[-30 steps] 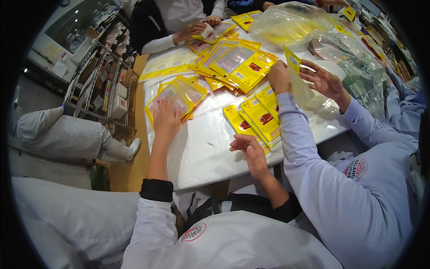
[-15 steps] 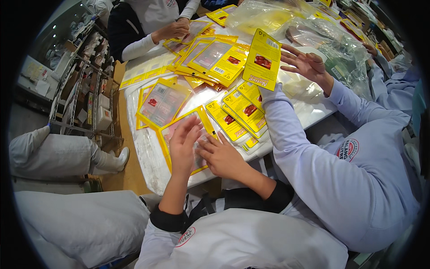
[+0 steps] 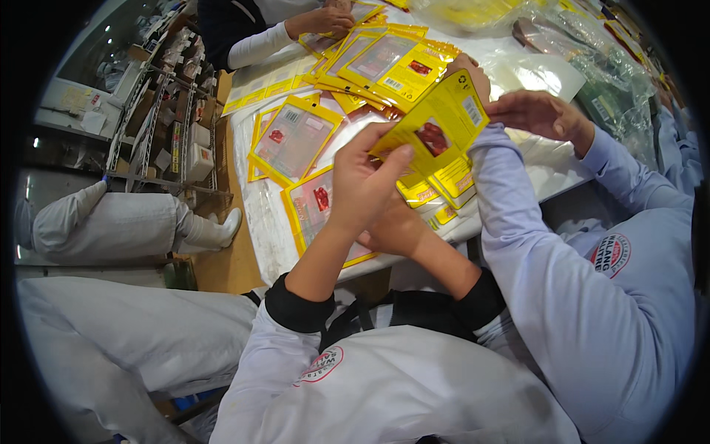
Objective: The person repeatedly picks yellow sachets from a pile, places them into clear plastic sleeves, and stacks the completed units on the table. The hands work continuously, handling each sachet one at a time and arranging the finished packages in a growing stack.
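Observation:
My left hand (image 3: 361,181) is closed on the lower left edge of a flat yellow packet (image 3: 414,140) printed with a red food picture, its thumb lying on the front. Behind and below it is my right hand (image 3: 399,226), its fingers mostly hidden by the left. A co-worker's hand (image 3: 473,70) shows behind the packet's upper end. Their other hand (image 3: 536,115) is held apart from it on the right. Under my forearms lies a yellow-edged clear-window pouch (image 3: 302,203). Partly covered by the held packet is a pile of similar yellow packets (image 3: 452,181).
More windowed pouches (image 3: 296,137) and a fanned heap (image 3: 384,63) cover the white-covered table (image 3: 255,214). Clear plastic bags (image 3: 592,74) lie at the far right. Another person's hand (image 3: 325,21) works across the table. Shelving (image 3: 159,122) stands at the left.
My left hand has risen from the windowed pouch and taken hold of the yellow packet, which the co-worker was holding up. That packet is lower and tilted now. The view has shifted slightly.

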`<action>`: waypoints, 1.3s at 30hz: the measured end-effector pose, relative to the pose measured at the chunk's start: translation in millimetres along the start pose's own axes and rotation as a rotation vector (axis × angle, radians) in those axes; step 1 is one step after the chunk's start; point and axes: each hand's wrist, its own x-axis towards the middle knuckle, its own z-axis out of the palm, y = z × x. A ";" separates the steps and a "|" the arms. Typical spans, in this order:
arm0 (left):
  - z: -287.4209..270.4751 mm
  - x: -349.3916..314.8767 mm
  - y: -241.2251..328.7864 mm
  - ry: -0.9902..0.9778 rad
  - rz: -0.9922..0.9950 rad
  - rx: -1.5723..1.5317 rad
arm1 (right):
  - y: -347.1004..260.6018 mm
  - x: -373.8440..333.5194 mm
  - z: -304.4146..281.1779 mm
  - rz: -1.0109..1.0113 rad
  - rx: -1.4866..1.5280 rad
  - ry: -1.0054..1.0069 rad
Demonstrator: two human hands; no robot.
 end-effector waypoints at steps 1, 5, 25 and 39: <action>-16.8 -11.5 9.4 0.073 0.073 0.056 | -5.5 4.1 -3.4 0.017 -0.021 -0.032; -96.7 -30.3 43.2 0.134 0.329 -0.030 | -24.5 -9.9 16.6 0.035 -0.072 0.188; -153.0 -98.8 -50.1 0.184 -0.464 0.357 | -20.7 -40.1 0.6 0.167 -0.186 0.150; -137.9 -99.9 -42.2 0.240 -0.442 0.498 | -20.3 -39.9 0.5 0.176 -0.205 0.130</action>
